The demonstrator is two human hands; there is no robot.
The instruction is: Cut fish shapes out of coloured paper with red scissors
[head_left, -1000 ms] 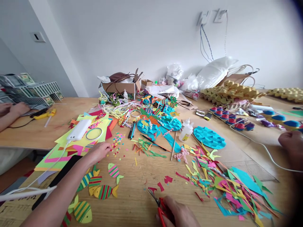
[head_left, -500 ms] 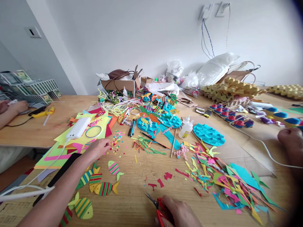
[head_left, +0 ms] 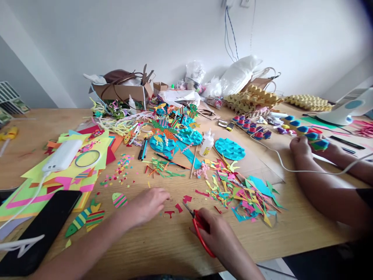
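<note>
My right hand [head_left: 214, 227] is closed around the handles of red scissors [head_left: 201, 235] near the table's front edge, the blades pointing up and left. My left hand [head_left: 153, 202] is held with its fingers together just left of the small red paper scraps [head_left: 178, 208]; whether anything is between its fingertips is too small to tell. Left of it lie a pink-and-green striped paper fish [head_left: 119, 200], a green-and-yellow striped fish [head_left: 78, 221] and a red striped fish [head_left: 94, 218].
Colourful paper cuttings [head_left: 250, 196] lie at the right, with a glue bottle [head_left: 206, 146] and blue egg-carton ovals [head_left: 230, 149] beyond. A power bank [head_left: 62, 155] and a phone [head_left: 40, 233] are left. Another person's hand [head_left: 301, 147] holds a painted carton strip at the right.
The view has turned right. My left hand has moved right, from beside the paper sheets towards the red scraps. More of the other person's arms and a white device now show at the right.
</note>
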